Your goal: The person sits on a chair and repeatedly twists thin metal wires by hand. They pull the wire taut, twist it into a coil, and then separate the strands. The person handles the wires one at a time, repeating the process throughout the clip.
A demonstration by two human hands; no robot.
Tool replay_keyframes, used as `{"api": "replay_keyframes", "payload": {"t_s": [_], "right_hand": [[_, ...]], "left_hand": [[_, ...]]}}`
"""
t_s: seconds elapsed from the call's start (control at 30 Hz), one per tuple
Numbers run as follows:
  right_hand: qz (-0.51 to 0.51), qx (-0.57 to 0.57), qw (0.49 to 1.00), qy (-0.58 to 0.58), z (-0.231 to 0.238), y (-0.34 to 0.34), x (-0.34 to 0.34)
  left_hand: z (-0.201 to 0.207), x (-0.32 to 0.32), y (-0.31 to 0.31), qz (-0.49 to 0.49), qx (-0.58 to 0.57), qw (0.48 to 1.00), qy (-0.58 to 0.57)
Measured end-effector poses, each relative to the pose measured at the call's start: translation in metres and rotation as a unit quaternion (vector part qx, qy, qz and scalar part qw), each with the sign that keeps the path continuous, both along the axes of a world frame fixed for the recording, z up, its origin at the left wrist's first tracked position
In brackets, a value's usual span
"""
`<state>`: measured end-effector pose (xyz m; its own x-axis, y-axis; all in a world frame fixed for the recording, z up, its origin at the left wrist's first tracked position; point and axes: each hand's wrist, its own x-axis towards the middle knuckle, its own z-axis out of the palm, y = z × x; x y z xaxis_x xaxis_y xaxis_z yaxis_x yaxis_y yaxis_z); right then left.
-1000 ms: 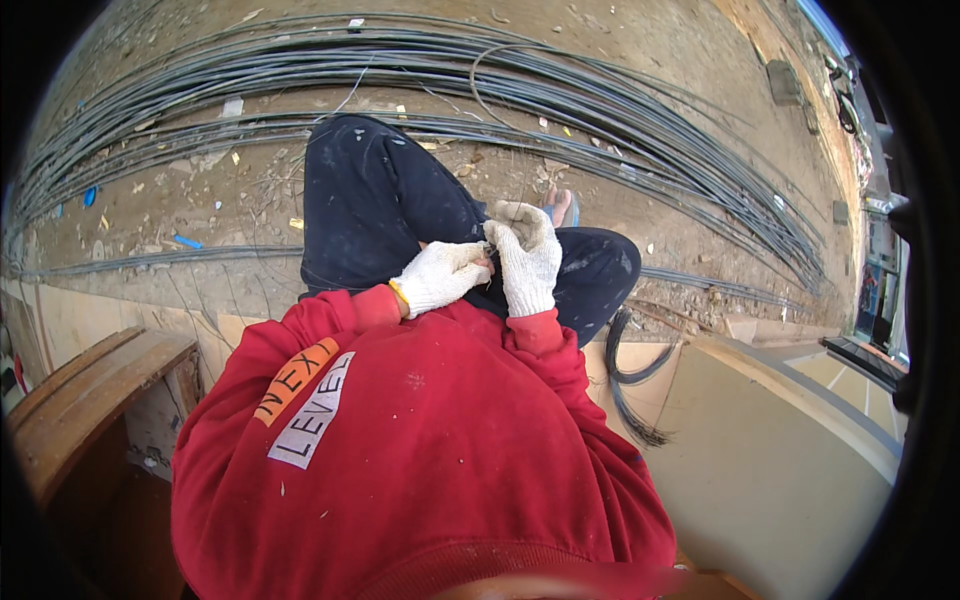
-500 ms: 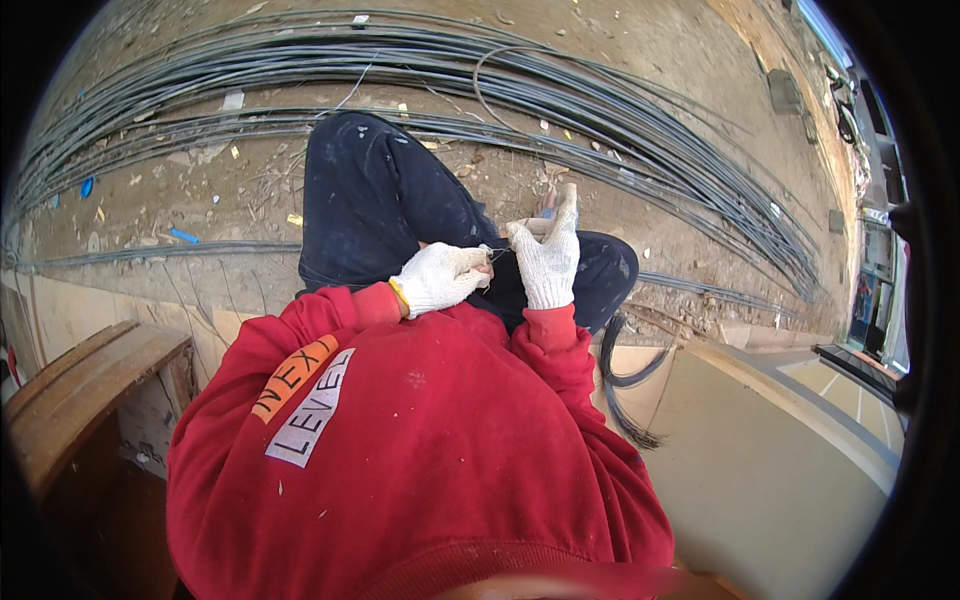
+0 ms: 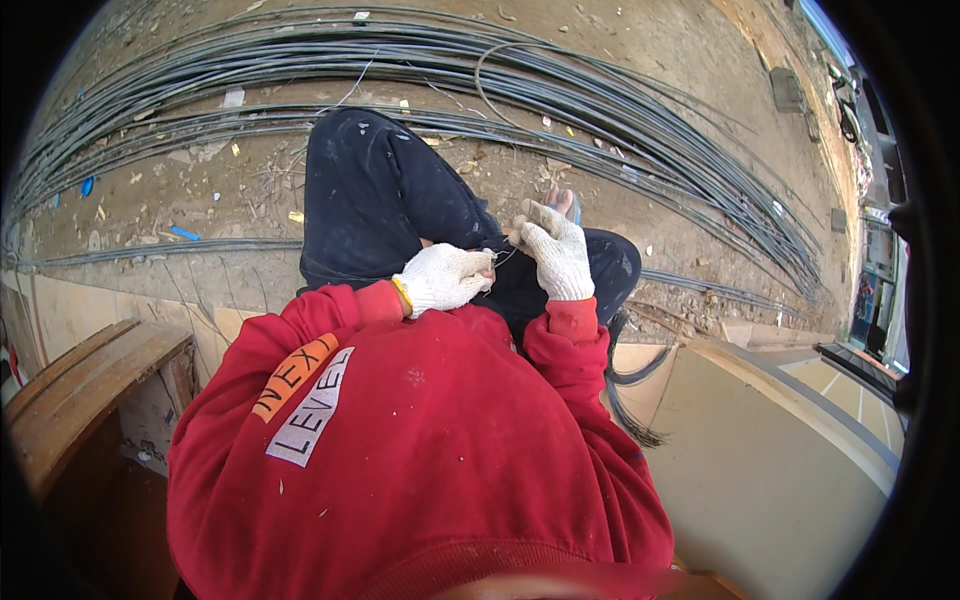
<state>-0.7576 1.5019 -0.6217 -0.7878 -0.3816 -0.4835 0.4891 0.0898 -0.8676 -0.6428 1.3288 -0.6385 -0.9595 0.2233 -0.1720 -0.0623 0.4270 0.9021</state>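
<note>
My left hand (image 3: pixel 443 281), in a white knitted glove with a yellow cuff edge, is closed in a pinch over my lap. Thin wire (image 3: pixel 503 251) sticks out from its fingertips toward the right. My right hand (image 3: pixel 560 257), gloved the same way, is a little farther right, its fingers curled in toward the thumb at the wire's other end. The exact grip of its fingertips is too small to make out. Beneath both hands are my dark trousers (image 3: pixel 365 190). A bundle of dark wire strands (image 3: pixel 625 400) hangs beside my right thigh.
Long steel rods (image 3: pixel 290 60) lie in a wide bundle across the dirt ground ahead, with thinner rods (image 3: pixel 200 250) nearer me. A curved wooden piece (image 3: pixel 90 370) stands at the left. A large beige panel (image 3: pixel 760 450) is at the right. Scraps litter the soil.
My right hand has tilted and shifted slightly right, and its raised forefinger has curled in. My left hand keeps its pinch in nearly the same place.
</note>
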Motion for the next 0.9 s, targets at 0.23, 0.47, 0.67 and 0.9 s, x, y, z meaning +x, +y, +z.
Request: {"api": "replay_keyframes", "payload": {"t_s": [0.23, 0.47, 0.67, 0.9], "right_hand": [[0.1, 0.276, 0.9, 0.323, -0.001, 0.009, -0.002], [-0.082, 0.092, 0.988, 0.097, -0.018, -0.004, 0.002], [-0.007, 0.215, 0.892, 0.397, -0.024, 0.002, 0.006], [-0.032, -0.002, 0.998, 0.059, -0.004, 0.02, -0.015]], "left_hand": [[-0.007, 0.002, 0.004, -0.006, -0.036, 0.998, 0.046], [0.001, 0.006, 0.001, 0.012, -0.003, 0.998, 0.055], [-0.003, 0.008, 0.008, -0.012, -0.036, 0.996, 0.082], [-0.003, 0.008, 0.013, -0.046, -0.128, 0.986, 0.092]]}}
